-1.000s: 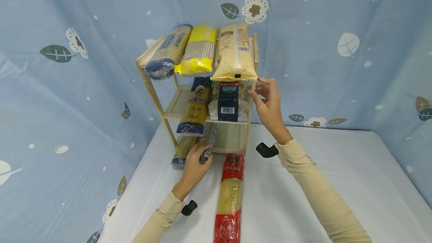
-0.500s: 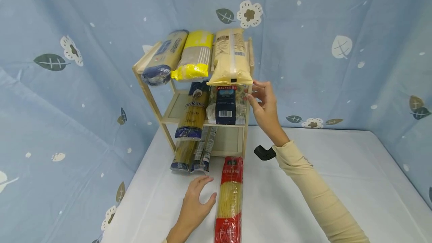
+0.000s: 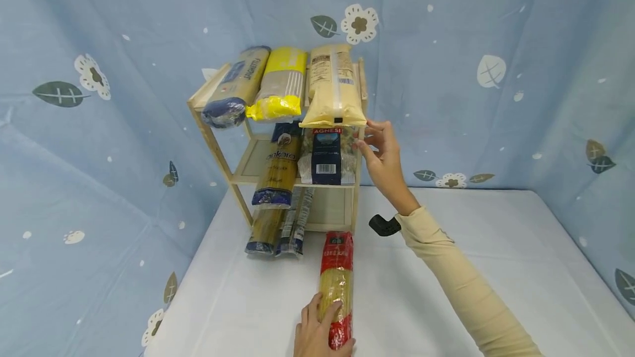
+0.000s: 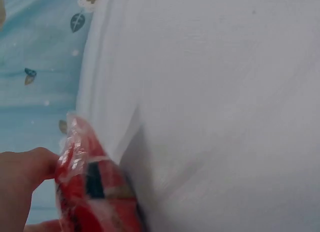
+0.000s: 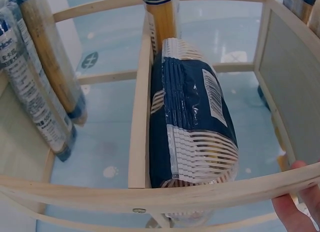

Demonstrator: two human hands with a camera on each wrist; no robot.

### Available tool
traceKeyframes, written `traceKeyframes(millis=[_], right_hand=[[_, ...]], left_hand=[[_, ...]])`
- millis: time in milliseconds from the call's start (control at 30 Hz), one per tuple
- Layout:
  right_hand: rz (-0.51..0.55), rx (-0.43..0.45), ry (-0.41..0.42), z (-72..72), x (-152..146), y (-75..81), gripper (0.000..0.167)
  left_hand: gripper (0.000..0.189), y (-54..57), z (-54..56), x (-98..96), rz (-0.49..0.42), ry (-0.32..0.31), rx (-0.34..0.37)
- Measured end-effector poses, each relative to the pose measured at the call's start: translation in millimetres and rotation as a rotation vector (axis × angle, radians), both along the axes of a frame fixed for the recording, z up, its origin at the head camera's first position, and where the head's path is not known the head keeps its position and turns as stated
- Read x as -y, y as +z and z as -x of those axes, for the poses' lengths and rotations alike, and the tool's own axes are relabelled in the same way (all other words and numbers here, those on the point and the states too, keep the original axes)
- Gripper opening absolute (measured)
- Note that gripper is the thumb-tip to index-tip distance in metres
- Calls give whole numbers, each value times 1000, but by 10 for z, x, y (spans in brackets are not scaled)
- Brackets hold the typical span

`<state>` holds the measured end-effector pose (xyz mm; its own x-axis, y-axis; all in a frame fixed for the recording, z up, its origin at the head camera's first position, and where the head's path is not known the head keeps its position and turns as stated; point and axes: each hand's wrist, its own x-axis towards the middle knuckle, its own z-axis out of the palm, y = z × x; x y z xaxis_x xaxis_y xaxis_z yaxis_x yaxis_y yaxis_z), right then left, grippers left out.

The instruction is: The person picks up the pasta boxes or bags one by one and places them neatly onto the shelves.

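A red-ended packet of spaghetti [image 3: 336, 274] lies on the white table in front of the wooden shelf rack [image 3: 231, 179]. My left hand [image 3: 319, 329] grips its near end, with fingers across the top. In the left wrist view, a thumb presses against the red wrapper [image 4: 95, 187]. My right hand [image 3: 384, 161] holds the rack's right front post beside the Agnesi pasta bag [image 3: 326, 156]. Fingertips [image 5: 295, 212] curl round the wooden rail [image 5: 215, 197] in the right wrist view.
Three packets lie on the top shelf, including a yellow-ended one [image 3: 280, 84] and a cream bag [image 3: 336, 87]. An Ankara spaghetti packet [image 3: 279, 167] overhangs the middle shelf. Below, packets including a narrow blue-and-clear one [image 3: 295, 225] jut out onto the table [image 3: 436, 274].
My left hand has let go of the narrow packet on the bottom shelf, come back toward me and taken hold of the red spaghetti packet. The right hand stays on the rack post.
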<state>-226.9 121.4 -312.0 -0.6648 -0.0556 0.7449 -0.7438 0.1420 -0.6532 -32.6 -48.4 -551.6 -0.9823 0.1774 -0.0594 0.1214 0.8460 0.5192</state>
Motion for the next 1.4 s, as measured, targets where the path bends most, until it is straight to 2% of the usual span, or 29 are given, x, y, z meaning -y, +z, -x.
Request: traceKeyframes(millis=[100,333,433,533,700,833,1033,1200,1400], right_hand=[[1,5,-11,2,-4,-15,30],[-1,7,0,12,-5,-28,30],[-1,5,6,20,6,-30,30],[-1,-2,7,25,18,-31,30],[6,1,-4,23,35,-32,30],[7,7,-1,27,56,-34,31],[3,22,-1,2,48,-17,30],[16,6,1,7,11,-14,30],[25,-7,18,178,-34,-154,32]], left_hand=[[74,-21,5,-16,-17,22,26],[66,-101,36,-49,-92,23,-64],[61,-127,34,-56,-128,42,-62],[56,-144,18,-66,-198,79,-91],[55,-151,6,-73,-387,125,-264],[59,-152,3,-32,-505,133,-391],[62,-100,3,56,-638,102,-592],[60,-6,-26,100,-705,107,-594],[64,56,-49,161,-700,126,-601]])
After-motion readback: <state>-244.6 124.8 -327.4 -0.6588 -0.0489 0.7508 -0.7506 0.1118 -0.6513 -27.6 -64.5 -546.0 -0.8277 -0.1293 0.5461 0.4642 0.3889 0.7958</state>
